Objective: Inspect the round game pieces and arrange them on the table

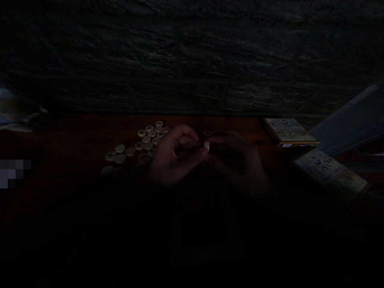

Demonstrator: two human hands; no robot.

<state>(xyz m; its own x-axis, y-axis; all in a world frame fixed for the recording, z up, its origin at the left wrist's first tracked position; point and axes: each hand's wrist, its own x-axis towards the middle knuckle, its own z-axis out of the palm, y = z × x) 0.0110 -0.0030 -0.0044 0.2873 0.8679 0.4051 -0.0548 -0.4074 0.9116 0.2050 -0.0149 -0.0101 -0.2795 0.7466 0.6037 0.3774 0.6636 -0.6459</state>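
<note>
The view is very dark. Between my two hands a pale round Chinese chess piece (207, 145) is held on edge above the table. My left hand (177, 158) is closed, its thumb tip pressed to the lower side of the piece. From the right, the fingertips of my right hand (241, 160) close on the same piece; that hand lies in deep shadow. Just left of my left hand many round chess pieces (148, 139) lie flat in a loose cluster, some with dark characters and some reddish. Another piece (207, 133) lies behind the fingers, partly covered.
A reddish-brown wooden table (90, 134) runs up to a dark stone-block wall (180, 60). Two flat printed boxes, one at the back right (291, 130) and one nearer (330, 172), lie at the right. Blurred pale shapes are at the left edge.
</note>
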